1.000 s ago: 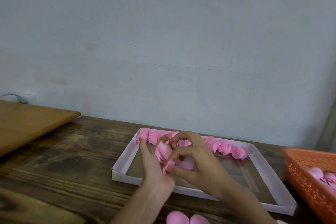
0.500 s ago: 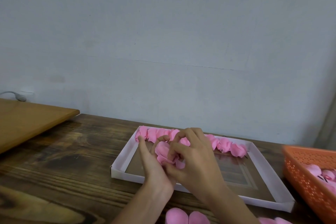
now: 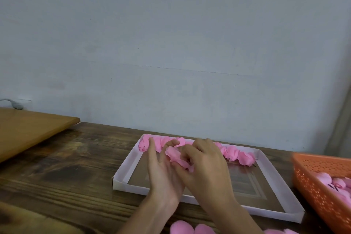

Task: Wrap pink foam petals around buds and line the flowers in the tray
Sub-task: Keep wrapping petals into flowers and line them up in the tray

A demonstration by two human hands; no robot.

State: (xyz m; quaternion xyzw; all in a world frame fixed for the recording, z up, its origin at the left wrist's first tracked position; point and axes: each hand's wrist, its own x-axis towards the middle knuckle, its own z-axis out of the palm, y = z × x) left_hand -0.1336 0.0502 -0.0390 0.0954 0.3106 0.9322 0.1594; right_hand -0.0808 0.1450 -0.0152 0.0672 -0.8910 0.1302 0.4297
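Two hands meet low in the middle of the frame, over the near part of a shallow white tray (image 3: 125,169). Between them is a half-wrapped pink foam flower (image 3: 175,156). The left hand (image 3: 161,173) cradles it from the left, with one finger standing straight up and the others curled round the petals. The right hand (image 3: 206,167) covers it from the right, fingers bent and pinching the outer petal against the bud, which I can't make out under the foam. Along the tray's far edge lies a row of finished pink flowers (image 3: 237,155), touching one another. At the right edge an orange basket (image 3: 311,180) holds more pink pieces (image 3: 325,177). Loose pink petals (image 3: 182,229) lie at the bottom edge, on the dark wooden table (image 3: 66,167). A lighter wooden board (image 3: 28,129) sits at the left.
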